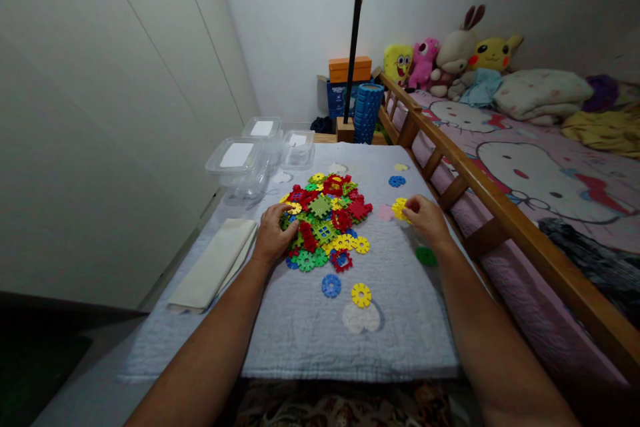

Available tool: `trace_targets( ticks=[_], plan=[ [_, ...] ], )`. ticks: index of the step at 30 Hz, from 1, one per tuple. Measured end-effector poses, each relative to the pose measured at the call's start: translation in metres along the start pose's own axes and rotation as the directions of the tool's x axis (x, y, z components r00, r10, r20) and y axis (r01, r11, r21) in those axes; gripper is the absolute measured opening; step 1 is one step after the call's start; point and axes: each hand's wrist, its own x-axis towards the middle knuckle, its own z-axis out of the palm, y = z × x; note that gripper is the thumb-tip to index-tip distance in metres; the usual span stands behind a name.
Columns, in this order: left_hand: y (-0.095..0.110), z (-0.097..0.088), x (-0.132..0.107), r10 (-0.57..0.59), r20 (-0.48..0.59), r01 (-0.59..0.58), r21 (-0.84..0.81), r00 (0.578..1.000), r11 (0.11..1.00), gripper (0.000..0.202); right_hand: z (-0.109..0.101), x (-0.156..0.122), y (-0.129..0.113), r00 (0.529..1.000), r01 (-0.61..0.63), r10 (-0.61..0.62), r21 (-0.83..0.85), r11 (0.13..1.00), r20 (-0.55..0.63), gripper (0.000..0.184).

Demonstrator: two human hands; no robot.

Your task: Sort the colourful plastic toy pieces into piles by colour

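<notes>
cloth-covered table (410,340), pile of plastic pieces (320,220) in the middle: red, green, yellow, blue; flat notched squares (320,206) and slotted discs (306,260), a few with window grids (325,233). left hand (273,233) at pile's left edge, fingers curled, can't tell if it's gripping. right hand (428,219) off to the right, pinching a yellow disc (399,208). loose blue disc (325,281) and loose yellow disc (355,295) nearer, center-holed.
</notes>
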Motion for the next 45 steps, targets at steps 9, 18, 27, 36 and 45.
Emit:
trace_targets(
  ticks=[9,18,27,36,45],
  plan=[
    [0.001,-0.001,0.001,0.001,0.012,-0.001,0.003,1.0,1.0,0.03,0.013,0.002,0.03,0.978,0.032,-0.07,-0.189,0.981,-0.198,0.011],
    [-0.002,0.002,0.0,0.015,-0.006,-0.015,0.0,1.0,1.0,0.03,0.018,-0.018,-0.003,0.967,0.249,-0.249,0.006,0.968,0.06,0.008],
    [-0.002,0.001,0.0,-0.007,-0.004,0.008,0.017,1.0,1.0,0.031,0.042,-0.047,-0.042,0.754,0.464,-0.469,0.132,0.876,0.461,0.024],
    [-0.001,0.001,0.001,-0.015,0.005,0.015,0.026,1.0,1.0,0.029,0.035,-0.044,-0.042,0.788,0.273,-0.325,0.177,0.946,0.522,0.002],
    [-0.002,0.001,0.001,-0.014,0.014,0.014,0.024,1.0,1.0,0.03,0.01,-0.018,0.002,0.998,0.045,-0.041,0.11,0.993,-0.039,0.015]
  ],
)
